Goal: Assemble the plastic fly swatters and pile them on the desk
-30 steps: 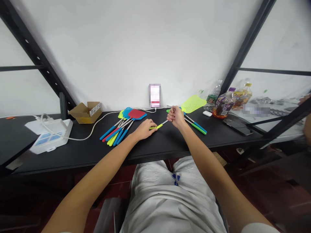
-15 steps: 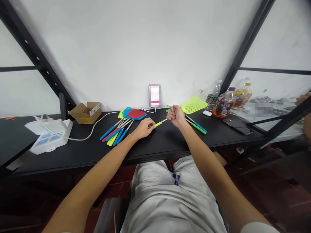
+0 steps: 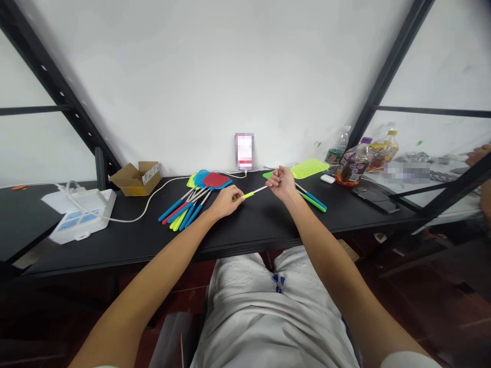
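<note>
A yellow-green fly swatter is held between my two hands above the black desk. My left hand pinches its handle. Closed around the metal shaft is my right hand, and a stretch of bare shaft shows between the hands. Beyond my right hand a yellow-green mesh head leans low near the wall; my hand hides where it joins the shaft. Partly behind that hand lie swatters with a blue handle and a green handle. Left of my left hand rests a pile of several fly swatters.
An open cardboard box and a white plastic case with a cable stand at left. A phone leans on the wall. Bottles, a white earbud case and a dark phone are at right.
My right hand has shifted slightly right, and more metal shaft shows between my hands. The mesh head has tilted flatter and moved a little right. My left hand keeps its pinch.
</note>
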{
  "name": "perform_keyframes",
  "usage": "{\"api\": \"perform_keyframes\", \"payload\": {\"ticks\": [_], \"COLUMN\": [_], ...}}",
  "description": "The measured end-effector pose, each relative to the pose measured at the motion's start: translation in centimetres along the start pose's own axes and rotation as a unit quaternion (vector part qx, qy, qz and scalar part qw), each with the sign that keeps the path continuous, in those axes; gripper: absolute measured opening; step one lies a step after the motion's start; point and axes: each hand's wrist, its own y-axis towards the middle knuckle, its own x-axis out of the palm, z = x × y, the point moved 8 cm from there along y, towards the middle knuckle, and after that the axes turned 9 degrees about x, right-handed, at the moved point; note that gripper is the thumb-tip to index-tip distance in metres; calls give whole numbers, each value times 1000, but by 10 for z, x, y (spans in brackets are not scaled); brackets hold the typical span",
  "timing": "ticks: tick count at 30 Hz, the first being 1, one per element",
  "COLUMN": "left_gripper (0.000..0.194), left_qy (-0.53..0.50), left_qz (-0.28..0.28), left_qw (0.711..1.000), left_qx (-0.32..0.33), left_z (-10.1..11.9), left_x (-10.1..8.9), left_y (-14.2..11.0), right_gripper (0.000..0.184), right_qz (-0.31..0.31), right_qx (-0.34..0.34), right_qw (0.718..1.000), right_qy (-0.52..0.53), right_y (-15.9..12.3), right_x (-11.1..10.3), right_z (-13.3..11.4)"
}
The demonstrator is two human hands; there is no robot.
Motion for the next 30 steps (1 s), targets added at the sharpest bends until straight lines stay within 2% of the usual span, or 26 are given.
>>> {"api": "perform_keyframes", "payload": {"ticks": [16,24,30], "left_gripper": [10,15,15], "left_qy": [17,-9,-12], "left_qz": [-21,-3,5], "left_qw": [999,1000,1000], "left_qx": [-20,-11,-20], "left_z": [-8,-7,-7], "left_x": [3,0,-2], "left_y": [-1,-1,-1], "right_gripper": [30,32,34], "right_qz": [52,51,73], "right_qx": [-18,-38,-70], "right_qw": [997,997,993], "right_qy": [49,41,61], "right_y": [-1,-3,-5], "right_x": [-14,-13,-21], "right_z": [-8,-11,-21]}}
